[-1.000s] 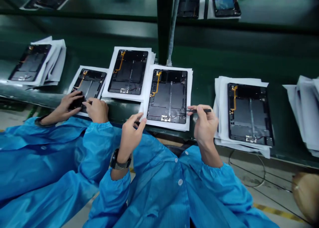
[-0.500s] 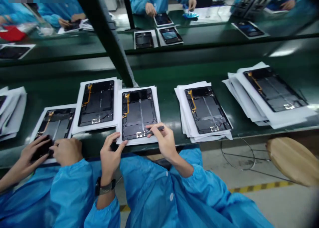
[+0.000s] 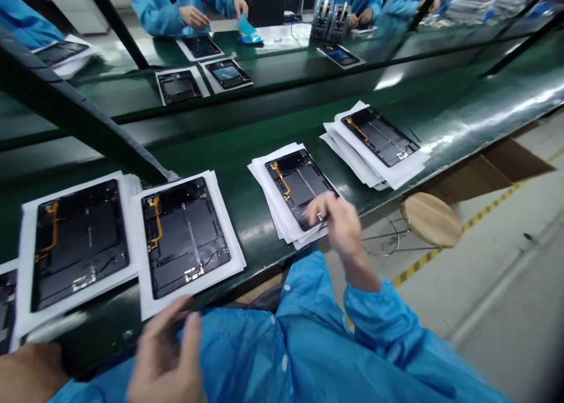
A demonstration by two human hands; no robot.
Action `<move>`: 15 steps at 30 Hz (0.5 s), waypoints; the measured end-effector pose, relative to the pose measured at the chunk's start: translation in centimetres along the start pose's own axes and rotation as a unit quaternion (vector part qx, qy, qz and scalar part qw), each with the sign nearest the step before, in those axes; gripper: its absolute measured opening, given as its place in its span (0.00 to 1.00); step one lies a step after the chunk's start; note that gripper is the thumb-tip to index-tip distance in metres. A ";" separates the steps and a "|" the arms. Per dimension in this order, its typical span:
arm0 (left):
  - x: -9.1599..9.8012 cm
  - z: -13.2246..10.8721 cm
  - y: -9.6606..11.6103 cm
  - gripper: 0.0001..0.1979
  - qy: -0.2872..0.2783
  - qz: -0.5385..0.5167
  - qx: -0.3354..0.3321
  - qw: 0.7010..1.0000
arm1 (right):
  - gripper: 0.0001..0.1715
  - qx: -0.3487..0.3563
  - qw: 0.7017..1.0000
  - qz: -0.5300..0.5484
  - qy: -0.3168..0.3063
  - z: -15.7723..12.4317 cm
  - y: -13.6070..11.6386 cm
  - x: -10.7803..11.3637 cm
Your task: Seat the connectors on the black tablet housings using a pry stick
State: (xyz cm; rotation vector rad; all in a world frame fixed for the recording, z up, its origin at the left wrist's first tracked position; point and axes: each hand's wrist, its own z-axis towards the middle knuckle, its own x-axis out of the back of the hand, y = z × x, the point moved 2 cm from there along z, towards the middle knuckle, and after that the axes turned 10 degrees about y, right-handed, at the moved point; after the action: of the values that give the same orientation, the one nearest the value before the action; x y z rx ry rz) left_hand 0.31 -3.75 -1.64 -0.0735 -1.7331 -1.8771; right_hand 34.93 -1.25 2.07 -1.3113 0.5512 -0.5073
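My right hand [image 3: 339, 224] is over the lower edge of an opened tablet [image 3: 302, 185] with a yellow flex cable, which lies on a stack of white sheets [image 3: 282, 224]. Its fingers are curled together and blurred, and what they hold is hidden. My left hand [image 3: 165, 356] is low in front of the bench edge, thumb and fingers apart, with nothing between them. Just beyond it another opened tablet [image 3: 185, 238] lies on white sheets [image 3: 231, 256], apart from the hand.
A further tablet [image 3: 81, 244] on sheets lies to the left, beside a co-worker's hand [image 3: 30, 368]. To the right is another stacked tablet [image 3: 381, 135]. A dark post [image 3: 88, 115] rises from the green bench [image 3: 247, 209]. A wooden stool [image 3: 432, 220] stands on the floor. Co-workers sit opposite.
The view has swung right. My right hand has left the middle tablet, where it held a short dark tool, and moved right to another tablet. My left hand has drawn back from the sheets.
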 end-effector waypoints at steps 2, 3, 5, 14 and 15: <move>-4.2 -2.1 2.1 0.21 -0.218 -0.070 0.062 0.971 | 0.28 0.034 0.990 -0.128 0.058 3.0 0.0 5.6; -6.6 -2.7 2.9 0.22 -0.293 -0.109 0.098 0.945 | 0.29 0.043 0.976 -0.183 0.110 4.3 0.4 8.1; -11.4 -2.9 4.1 0.22 -0.351 -0.164 0.159 0.908 | 0.31 0.020 0.939 -0.314 0.137 6.4 1.9 11.8; -20.5 -1.9 5.1 0.19 -0.357 -0.192 0.222 0.887 | 0.26 -0.030 0.908 -0.419 0.011 7.3 7.2 12.9; -20.5 -2.1 5.2 0.19 -0.356 -0.191 0.222 0.887 | 0.26 -0.028 0.909 -0.416 0.012 7.2 7.1 12.8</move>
State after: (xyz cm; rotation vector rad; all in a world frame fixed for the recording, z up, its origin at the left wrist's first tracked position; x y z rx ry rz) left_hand 20.38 1.96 -5.84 -0.2917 -2.8285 -1.7688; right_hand 49.68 -2.61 -4.87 -1.5705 -0.0121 -1.2147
